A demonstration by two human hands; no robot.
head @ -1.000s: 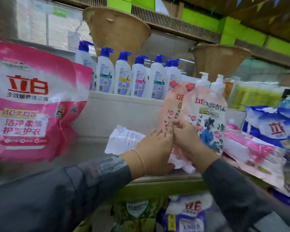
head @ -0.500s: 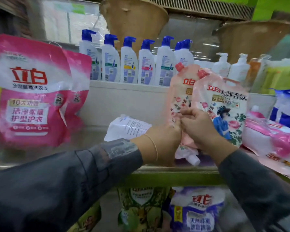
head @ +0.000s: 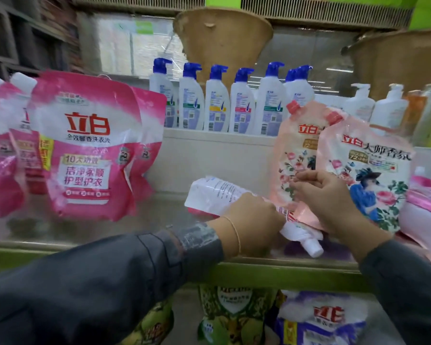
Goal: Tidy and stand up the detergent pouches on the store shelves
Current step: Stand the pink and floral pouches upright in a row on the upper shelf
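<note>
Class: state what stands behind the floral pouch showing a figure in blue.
A second pale pink floral pouch, upright, red cap showing. The front pouch covers its right side, and the right hand hides part of its lower half.

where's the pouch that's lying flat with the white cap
In the head view the flat pouch lies on the shelf right of centre, under the left hand, in front of the upright floral pouches, cap toward the front edge.

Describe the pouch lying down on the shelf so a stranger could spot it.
Find the row of blue-capped white bottles on the ledge. Below them, the left hand grips the lying pouch. Unlike the upright floral pouches the right hand holds beside it, it lies flat, white printed back up.
</note>
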